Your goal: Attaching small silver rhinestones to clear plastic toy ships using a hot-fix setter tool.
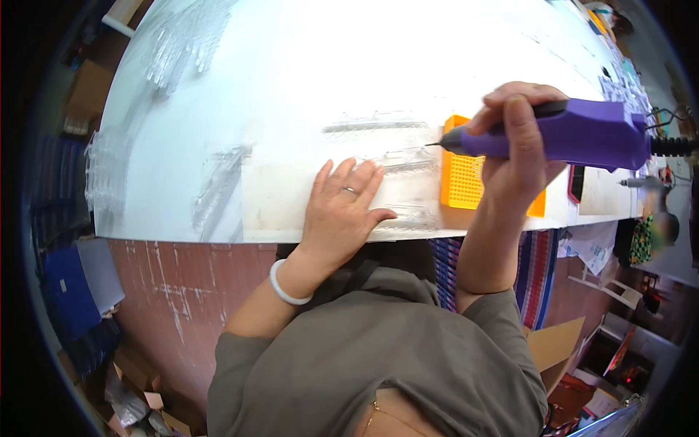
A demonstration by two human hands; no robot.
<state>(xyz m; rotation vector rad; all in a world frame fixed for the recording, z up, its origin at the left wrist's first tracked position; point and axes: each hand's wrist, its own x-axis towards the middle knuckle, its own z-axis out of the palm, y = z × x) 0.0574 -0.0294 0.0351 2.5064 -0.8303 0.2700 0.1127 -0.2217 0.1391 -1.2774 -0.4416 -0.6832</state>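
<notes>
White tabletop point(291, 80): right-hand grip point(519, 138) wrapped around 1 purple tool point(597, 132), left-hand grip point(341, 211) flat, uncurled, near clear plastic strips point(378, 127).

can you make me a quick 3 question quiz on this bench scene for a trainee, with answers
1. Multiple choice: what does the right hand hold?
a) a pair of scissors
b) a purple tool with a thin pointed tip
c) a paintbrush

2. True or false: the orange tray lies to the right of the left hand.

3. Fill in: the left hand is palm down over the white table, with a ____ on one finger.

Key: 1. b; 2. true; 3. ring.
</notes>
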